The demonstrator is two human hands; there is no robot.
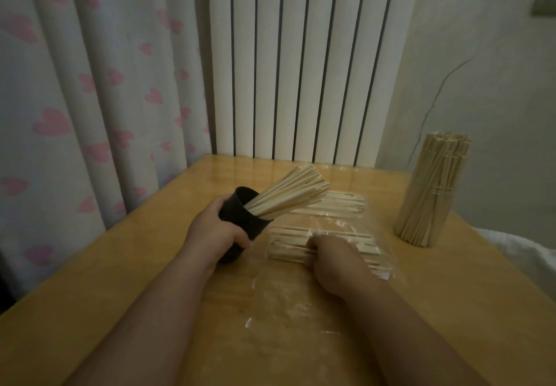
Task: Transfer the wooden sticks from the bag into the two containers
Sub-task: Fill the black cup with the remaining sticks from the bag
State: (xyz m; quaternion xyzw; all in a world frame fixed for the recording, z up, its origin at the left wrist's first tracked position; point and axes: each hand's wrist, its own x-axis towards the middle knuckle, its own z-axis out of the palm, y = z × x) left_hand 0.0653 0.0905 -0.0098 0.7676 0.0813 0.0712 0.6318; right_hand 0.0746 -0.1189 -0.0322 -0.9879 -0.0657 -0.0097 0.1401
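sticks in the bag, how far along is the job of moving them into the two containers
Done: the clear container at the right stands packed with sticks. In hand: the left hand tilts the black cup, which is partly filled, and the right hand closes on sticks in the plastic bag. Left: many sticks still lie in the bag, so this looks past halfway but not finished.

Home room, heart-print curtain [90,100], white radiator [301,61], wooden table [90,310]

Left hand [218,229] grips tilted black cup [240,223] half-full of sticks [288,196]. Right hand [334,261] closed on sticks inside clear bag [340,229] on tabletop [90,310]. Clear container [427,205] at right, full, upright.
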